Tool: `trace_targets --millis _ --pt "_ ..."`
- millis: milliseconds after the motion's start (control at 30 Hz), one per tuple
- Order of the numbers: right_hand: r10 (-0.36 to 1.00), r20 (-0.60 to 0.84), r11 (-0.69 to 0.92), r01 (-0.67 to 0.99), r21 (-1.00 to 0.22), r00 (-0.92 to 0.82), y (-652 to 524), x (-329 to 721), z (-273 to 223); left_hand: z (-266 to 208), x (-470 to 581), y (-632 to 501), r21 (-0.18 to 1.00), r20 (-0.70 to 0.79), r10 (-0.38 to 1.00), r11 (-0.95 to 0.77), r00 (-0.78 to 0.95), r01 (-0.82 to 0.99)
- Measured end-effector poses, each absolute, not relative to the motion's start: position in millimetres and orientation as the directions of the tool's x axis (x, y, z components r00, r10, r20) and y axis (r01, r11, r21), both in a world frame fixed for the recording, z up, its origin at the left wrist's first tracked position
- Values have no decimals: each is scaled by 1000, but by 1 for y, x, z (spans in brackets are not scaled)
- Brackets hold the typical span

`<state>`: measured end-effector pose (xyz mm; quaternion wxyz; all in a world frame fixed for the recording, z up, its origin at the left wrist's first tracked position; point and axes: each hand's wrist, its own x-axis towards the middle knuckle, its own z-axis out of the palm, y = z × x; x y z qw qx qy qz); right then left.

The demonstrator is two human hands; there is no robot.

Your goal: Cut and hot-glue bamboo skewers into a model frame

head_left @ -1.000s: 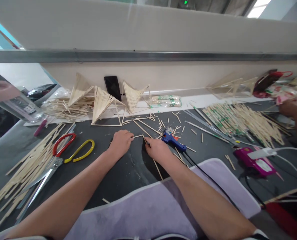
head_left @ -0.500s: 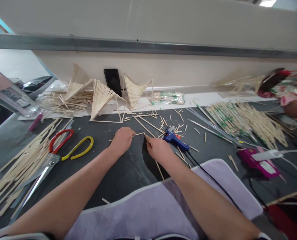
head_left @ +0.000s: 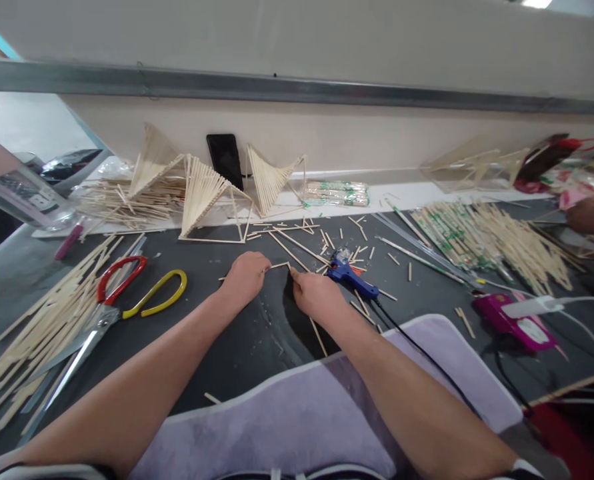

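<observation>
My left hand (head_left: pixel 245 277) is closed on a thin wooden stick (head_left: pixel 279 266), which pokes out on both sides of the fingers. My right hand (head_left: pixel 317 293) pinches a second wooden stick (head_left: pixel 319 337), whose lower part slants toward me beneath the wrist. The two sticks meet in a corner between my hands; whether they are joined there I cannot tell. Just right of my right hand lies a blue glue gun (head_left: pixel 353 279) among short stick offcuts, its black cord running toward me. Stick frames (head_left: pixel 205 193) with fanned slats stand behind my hands.
Large scissors (head_left: pixel 107 315) with red and yellow handles lie left on loose sticks (head_left: pixel 31 320). A phone (head_left: pixel 225 160) leans on the wall. Right are wrapped sticks (head_left: pixel 459 233), a magenta box (head_left: pixel 517 323) with a white plug, and another person's hand (head_left: pixel 589 213). A lilac cloth (head_left: pixel 277 427) lies nearest me.
The view has shifted very slightly. Both hands keep the same hold on the sticks.
</observation>
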<state>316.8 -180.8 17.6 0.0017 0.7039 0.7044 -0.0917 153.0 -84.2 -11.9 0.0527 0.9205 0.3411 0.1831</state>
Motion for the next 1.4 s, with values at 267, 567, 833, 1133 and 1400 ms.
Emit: trace_targets --millis 267,567,833,1133,1400 --pt "995 -99 19 992 -121 -31 -181 317 18 -8 154 -87 198 305 643 -764 702 614" --pt "996 -65 42 983 -179 -54 -182 322 15 -6 153 -90 213 301 642 -766 705 607" --pt "999 -32 17 965 -262 -26 -184 325 15 21 125 -86 342 308 762 -647 569 682" --pt "997 -78 -41 969 -243 22 -197 339 27 37 94 -70 252 20 757 -637 654 729" --pt "994 -102 1 974 -228 -25 -200 338 24 32 103 -75 220 -61 740 -645 670 732"
